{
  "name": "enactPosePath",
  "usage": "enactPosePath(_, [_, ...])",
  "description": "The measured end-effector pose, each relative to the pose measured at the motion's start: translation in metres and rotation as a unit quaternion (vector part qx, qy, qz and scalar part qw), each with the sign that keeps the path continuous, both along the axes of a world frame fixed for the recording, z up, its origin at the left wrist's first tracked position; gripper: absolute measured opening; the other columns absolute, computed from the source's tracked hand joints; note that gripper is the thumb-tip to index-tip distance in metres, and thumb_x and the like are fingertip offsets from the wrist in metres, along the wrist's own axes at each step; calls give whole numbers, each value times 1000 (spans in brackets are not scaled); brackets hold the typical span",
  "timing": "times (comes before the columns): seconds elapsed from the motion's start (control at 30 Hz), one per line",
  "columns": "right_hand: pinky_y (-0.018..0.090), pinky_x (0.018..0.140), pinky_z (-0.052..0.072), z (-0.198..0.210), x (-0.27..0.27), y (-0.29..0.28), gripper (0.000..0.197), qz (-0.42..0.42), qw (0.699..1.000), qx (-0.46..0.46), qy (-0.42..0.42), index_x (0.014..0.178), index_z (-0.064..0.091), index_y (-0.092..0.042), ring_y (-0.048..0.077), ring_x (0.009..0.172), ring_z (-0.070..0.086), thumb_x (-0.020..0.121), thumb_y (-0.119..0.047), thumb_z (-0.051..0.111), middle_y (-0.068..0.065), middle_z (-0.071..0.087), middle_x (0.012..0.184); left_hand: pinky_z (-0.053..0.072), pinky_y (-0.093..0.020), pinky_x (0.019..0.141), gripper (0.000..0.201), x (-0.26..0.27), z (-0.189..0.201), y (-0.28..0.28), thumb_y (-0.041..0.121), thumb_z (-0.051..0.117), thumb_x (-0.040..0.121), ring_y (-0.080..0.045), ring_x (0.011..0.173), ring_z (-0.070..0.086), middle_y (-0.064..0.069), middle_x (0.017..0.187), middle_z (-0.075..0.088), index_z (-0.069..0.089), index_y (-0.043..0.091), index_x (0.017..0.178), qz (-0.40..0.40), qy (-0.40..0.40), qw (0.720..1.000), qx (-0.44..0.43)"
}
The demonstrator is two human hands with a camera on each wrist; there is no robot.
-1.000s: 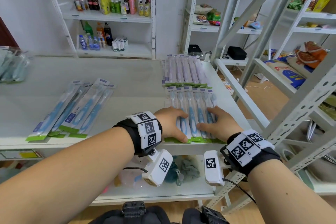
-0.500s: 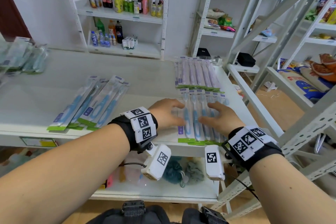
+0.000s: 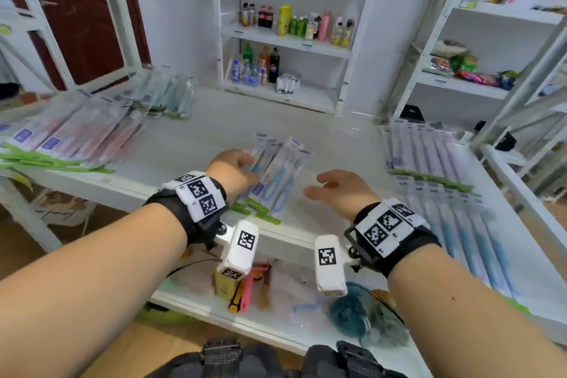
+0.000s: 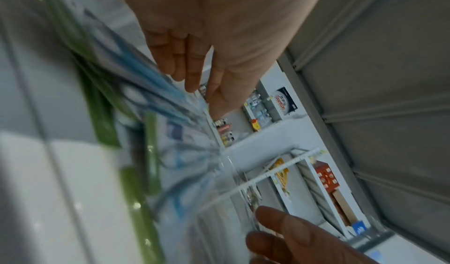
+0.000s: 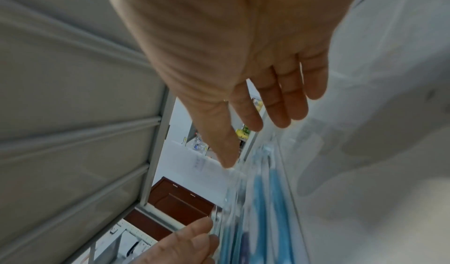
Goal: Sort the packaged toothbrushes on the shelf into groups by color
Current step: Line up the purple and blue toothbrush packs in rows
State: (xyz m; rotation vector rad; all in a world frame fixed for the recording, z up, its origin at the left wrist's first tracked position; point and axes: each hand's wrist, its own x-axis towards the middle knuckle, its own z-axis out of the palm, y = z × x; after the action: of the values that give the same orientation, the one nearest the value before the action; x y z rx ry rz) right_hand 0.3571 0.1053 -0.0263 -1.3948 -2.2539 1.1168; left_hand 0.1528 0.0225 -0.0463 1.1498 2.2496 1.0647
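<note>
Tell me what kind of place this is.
Likely a small shop or a mock-up of one: white metal shelving stocked with drink bottles, snack bags on a side rack, and packaged toothbrushes spread over the near shelf.

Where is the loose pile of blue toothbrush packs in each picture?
Head: blue toothbrush packs lie mid-shelf, between the left hand and right hand.
Left wrist: the packs run down the left-centre, blurred, beside that hand's fingers.
Right wrist: the packs sit bottom-centre, below that hand's fingers.
Shared landmark: the packs' blue handles.
</note>
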Motion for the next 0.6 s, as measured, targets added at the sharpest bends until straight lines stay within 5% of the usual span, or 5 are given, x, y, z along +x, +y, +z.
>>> enactPosePath(0.1, [22, 72, 38, -9, -30, -8, 55, -9, 1000, -7, -20, 124, 54, -17, 12, 89, 53, 78, -42, 71, 2, 57, 116, 43, -28, 91, 54, -27, -11, -14, 25, 75, 74, -24, 109, 57, -9, 125, 57, 56, 13, 124, 17, -1, 999, -34])
enactPosePath(0.27, [26, 78, 36, -20, -69, -16, 76, -21, 996, -2, -89, 135, 42, -10, 22, 112, 52, 77, -53, 67, 6, 49, 135, 43, -26, 87, 67, -50, -22, -23, 33, 77, 72, -23, 108, 57, -9, 124, 58, 50, 9, 129, -25, -15, 997, -70])
enactPosePath(0.37, [25, 63, 40, -24, -86, -19, 83, -37, 990, 19, -131, 129, 45, -8, 19, 91, 55, 72, -63, 66, 7, 54, 121, 43, -26, 88, 66, -58, -28, -23, 31, 75, 74, -22, 109, 58, -9, 125, 58, 50, 8, 131, -40, -36, 997, -58])
enactPosePath(0.47, [29, 73, 44, -27, -94, -20, 92, -39, 980, 42, -193, 132, 39, -9, 25, 103, 55, 68, -72, 61, 9, 46, 126, 45, -26, 82, 43, -65, -29, -24, 28, 71, 78, -24, 102, 61, -6, 106, 63, 62, 11, 116, -52, -11, 998, -45])
enactPosePath(0.6, [30, 76, 45, -28, -98, -17, 92, -51, 970, 55, -229, 130, 41, -7, 25, 101, 55, 68, -72, 62, 11, 46, 124, 38, -23, 53, 7, -81, -30, -26, 26, 62, 83, -26, 73, 58, -4, 77, 61, 63, 18, 82, -66, 0, 997, -32])
